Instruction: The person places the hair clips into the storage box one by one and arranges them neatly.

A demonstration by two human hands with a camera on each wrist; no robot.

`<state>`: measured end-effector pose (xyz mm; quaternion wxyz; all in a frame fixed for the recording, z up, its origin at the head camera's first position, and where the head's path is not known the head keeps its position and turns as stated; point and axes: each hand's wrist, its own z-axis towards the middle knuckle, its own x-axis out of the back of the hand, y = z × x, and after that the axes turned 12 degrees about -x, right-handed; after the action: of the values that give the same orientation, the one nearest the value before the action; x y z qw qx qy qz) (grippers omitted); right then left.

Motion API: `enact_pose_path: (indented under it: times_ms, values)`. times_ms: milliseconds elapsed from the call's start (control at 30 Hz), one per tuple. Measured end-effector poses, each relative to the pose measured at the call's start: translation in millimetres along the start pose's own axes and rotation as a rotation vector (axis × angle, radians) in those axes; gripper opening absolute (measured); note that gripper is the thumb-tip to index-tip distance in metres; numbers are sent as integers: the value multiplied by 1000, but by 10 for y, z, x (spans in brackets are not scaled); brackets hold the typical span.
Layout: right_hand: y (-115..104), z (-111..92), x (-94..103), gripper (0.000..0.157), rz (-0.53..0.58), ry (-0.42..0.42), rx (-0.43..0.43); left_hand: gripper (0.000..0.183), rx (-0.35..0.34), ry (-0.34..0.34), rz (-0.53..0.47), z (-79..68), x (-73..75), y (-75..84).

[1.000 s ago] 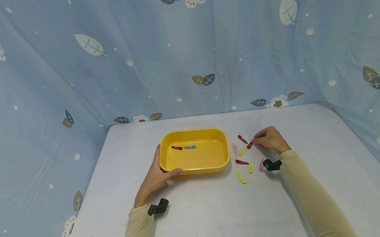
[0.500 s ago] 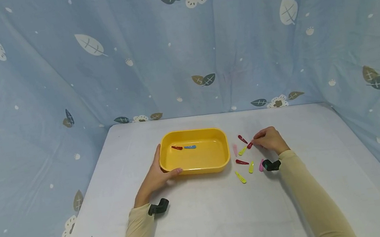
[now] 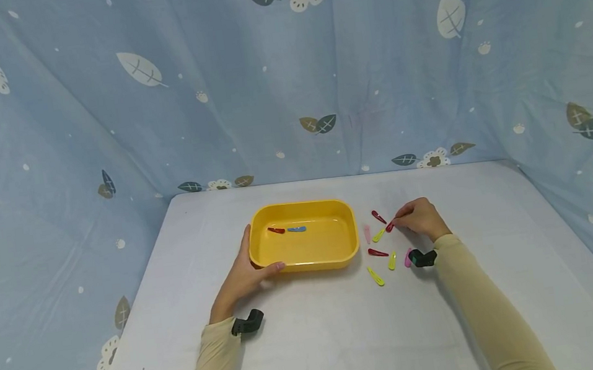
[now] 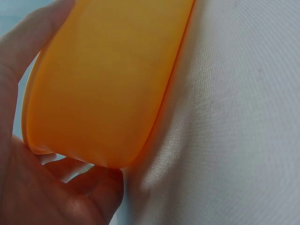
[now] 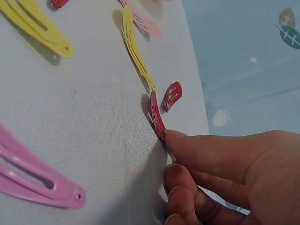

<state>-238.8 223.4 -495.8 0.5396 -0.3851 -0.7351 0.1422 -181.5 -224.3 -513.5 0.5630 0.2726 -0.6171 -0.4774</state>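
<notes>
My left hand holds the yellow plastic tray at its left end, thumb along the front wall and fingers around the side. Inside lie a red hair clip and a blue hair clip. To the right of the tray, my right hand pinches the end of a dark red snap hair clip between thumb and fingers, low over the cloth. The clip's other end meets the tip of a yellow clip, and another red clip lies just beyond it.
Several more hair clips lie around on the white cloth: a pale pink one, a red one, two yellow ones and a brighter pink one by my right wrist. A blue patterned curtain hangs behind the table.
My right wrist and forearm have shifted very slightly left, while the fingertips stay at the red hair clip. The left hand and the tray have not moved.
</notes>
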Motion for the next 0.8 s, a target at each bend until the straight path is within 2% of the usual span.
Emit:
enact_pose_path:
  times_ms: [267, 500, 800]
  values:
    - [-7, 7, -10, 28, -3, 18, -5, 135, 7, 2, 4, -7, 2, 10]
    - [-3, 4, -8, 28, -10, -2, 2, 135, -2, 5, 2, -10, 1, 19]
    - [16, 1, 27, 32, -22, -12, -30, 135, -9, 5, 0, -4, -2, 6]
